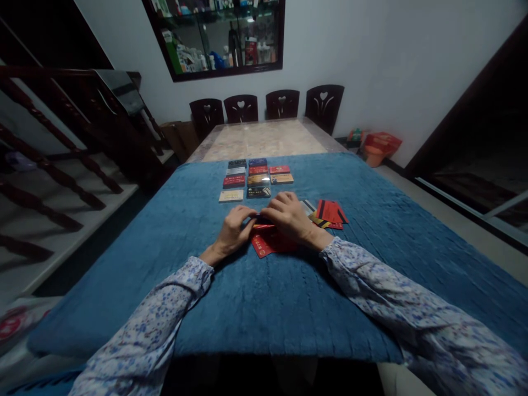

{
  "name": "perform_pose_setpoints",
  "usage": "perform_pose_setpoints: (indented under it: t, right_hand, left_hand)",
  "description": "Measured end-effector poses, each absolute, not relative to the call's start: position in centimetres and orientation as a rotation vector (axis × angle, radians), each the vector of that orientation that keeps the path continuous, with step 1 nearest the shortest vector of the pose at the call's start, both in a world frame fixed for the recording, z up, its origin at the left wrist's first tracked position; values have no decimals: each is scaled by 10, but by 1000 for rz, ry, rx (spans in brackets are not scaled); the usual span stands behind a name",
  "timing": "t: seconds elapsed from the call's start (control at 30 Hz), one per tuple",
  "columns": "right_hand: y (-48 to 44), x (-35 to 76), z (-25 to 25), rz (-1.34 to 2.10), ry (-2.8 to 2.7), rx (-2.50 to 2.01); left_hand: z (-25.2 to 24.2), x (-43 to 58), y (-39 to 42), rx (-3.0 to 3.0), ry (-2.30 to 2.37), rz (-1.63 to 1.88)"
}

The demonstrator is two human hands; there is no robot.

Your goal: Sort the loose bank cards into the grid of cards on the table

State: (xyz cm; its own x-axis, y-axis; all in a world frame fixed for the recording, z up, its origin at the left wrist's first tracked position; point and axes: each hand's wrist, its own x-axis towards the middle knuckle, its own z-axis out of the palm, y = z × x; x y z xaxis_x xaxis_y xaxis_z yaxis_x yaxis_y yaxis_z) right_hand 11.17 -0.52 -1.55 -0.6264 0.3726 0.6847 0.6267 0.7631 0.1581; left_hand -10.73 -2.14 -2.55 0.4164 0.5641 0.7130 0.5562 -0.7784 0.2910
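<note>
"So, where is the thin dark-edged card (258, 215)?"

"Between the two hands, above some red plastic cards (267, 245) on the fuzzy blue cloth (264, 313) that covers the near part of the pale stone-look worktop (264, 137). The left hand (234, 230) has thumb and fingers pinched on its near end. The right hand (286, 216) bends over the other end; I can't tell whether those fingers are clamped."

"What's crowding them?"

"Just beside the right hand lies a loose spread of red, gold and silver cards (330, 211), partly hidden by it. Ahead sit rows of small card stacks (258, 180) in black, blue, grey, red, gold and cream."

"And farther out?"

"Four dark wooden chairs (241, 109) at the far end, a dark-framed glass cabinet (220, 52) full of bottles and boxes, turned wooden stair railings (53, 124) on the left, and a red bag over an orange bin (377, 149) on the right."

"Any brand or label?"

"Pale print shows on the cards, too small to read. Lower left, a white plastic bag (25, 330) bears a round red mark, blurred."
</note>
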Motion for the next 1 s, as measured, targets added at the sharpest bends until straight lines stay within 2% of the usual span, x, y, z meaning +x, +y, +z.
perform_pose_setpoints:
  t: [0.5, 1.0]
  right_hand:
    - [-3, 137, -36, -329, -2309, -920]
    - [-8, 132, -45, -319, -2354, -1052]
  left_hand:
    - [-31, -117, -15, 2673, 1060, 1235]
    - [-40, -116, -15, 2749, 1253, 984]
